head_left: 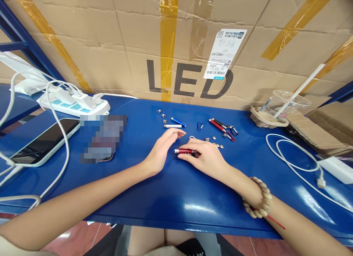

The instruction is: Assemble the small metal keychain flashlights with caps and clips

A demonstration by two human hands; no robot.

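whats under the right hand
The right hand covers most of a red tube; only its left end shows. Whatever else lies beneath stays hidden.

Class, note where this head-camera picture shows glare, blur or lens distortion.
Head view: glare patches shine on the blue table; a pixelated block hides something left of the left hand; wide-angle bending curves the table's edges; the right hand and red tube stay sharp.
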